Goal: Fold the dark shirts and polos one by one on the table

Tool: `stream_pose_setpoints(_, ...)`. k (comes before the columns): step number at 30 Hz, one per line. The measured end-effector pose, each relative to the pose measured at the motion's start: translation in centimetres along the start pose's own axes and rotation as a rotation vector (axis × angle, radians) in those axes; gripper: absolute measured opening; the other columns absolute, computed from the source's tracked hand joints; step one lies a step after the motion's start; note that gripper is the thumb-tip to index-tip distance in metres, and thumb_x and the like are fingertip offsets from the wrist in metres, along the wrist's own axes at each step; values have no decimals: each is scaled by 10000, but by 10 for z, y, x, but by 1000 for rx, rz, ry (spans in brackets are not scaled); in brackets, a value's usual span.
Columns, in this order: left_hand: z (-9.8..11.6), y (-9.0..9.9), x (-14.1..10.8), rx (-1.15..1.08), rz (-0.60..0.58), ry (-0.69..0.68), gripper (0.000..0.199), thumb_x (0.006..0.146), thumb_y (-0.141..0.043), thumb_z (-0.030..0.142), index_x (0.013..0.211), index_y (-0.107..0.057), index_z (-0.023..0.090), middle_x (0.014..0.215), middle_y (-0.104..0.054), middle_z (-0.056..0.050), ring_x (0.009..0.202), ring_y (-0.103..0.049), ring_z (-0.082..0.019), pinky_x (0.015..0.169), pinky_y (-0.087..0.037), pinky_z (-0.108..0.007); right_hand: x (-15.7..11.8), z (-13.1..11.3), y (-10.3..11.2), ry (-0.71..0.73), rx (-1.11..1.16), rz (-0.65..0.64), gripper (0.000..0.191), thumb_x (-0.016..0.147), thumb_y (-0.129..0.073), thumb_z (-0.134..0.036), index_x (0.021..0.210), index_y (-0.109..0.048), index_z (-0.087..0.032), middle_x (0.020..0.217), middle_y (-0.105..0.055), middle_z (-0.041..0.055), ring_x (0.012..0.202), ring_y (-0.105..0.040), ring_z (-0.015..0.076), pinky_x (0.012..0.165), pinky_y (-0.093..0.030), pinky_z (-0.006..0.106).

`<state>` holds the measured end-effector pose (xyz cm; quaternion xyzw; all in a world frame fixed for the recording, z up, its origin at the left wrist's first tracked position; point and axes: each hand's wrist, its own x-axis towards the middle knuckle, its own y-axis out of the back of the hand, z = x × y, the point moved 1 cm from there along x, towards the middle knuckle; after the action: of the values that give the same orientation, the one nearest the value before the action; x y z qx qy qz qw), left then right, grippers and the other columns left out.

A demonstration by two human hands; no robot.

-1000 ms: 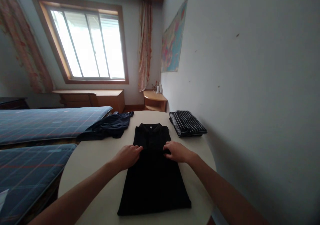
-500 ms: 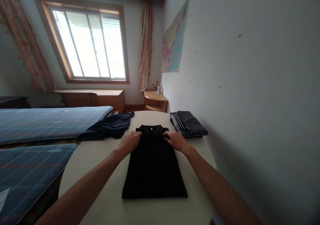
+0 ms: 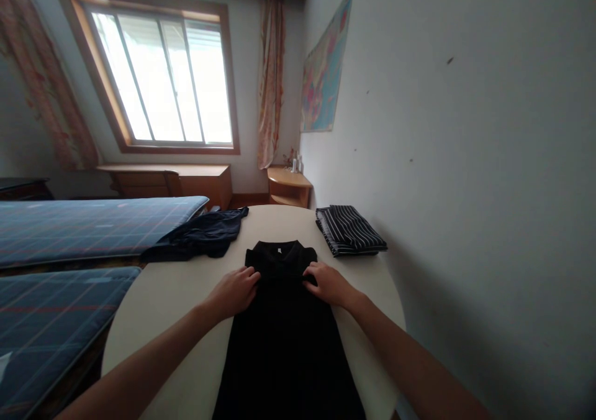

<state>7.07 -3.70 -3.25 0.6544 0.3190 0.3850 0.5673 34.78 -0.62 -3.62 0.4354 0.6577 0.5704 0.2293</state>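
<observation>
While the left hand pinches one side of a folded-over edge, fingertips closed on the cloth, the right hand has thumb and fingers clamped on the other. Between them is a black collared cloth shirt, laid lengthwise on a round cream-white tabletop, collar pointing away from the person, its near end running out of my view. With black lying on black, I can't fairly tell how many layers each pinch has caught. If one holds fewer than the other, a layer could slip and crease; an uneven pull would skew the shirt as well. Farther off to the right sits a folded black-and-white striped cloth bundle. Opposite, a rumpled navy cloth garment lies across the tabletop's far left edge, where a careless knock might drag it off.
</observation>
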Motion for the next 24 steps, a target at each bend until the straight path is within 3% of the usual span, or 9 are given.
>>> stream_pose_setpoints(7, -6, 17, -8, -87, 40, 57, 218, 950, -458, 240, 1058, -647, 231, 1009, -714, -76, 990, -655, -244, 919, -472, -371, -10, -1, 8, -4, 33, 8, 204, 915, -588, -258, 1083, -691, -205, 1064, -708, 60, 1003, -645, 214, 877, -454, 296)
stream_pose_setpoints(16, -32, 61, 39, -140, 262, 168, 302, 977, -424, 330, 1153, -662, 267, 1174, -709, -29, 1063, -662, -223, 894, -491, -305, 38, 4, 52, -18, 86, 281, 209, 966, -500, -211, 1093, -660, -167, 1096, -685, 89, 1036, -624, 195, 948, -434, 301)
stream_pose_setpoints(24, -53, 50, 82, -190, 273, 307, 302, 962, -441, 317, 1195, -631, 278, 1170, -709, -38, 1066, -661, -247, 870, -492, -319, 80, 23, 48, -78, 89, 342, 250, 961, -465, -184, 1126, -650, -155, 1135, -669, 111, 1069, -606, 200, 991, -415, 316)
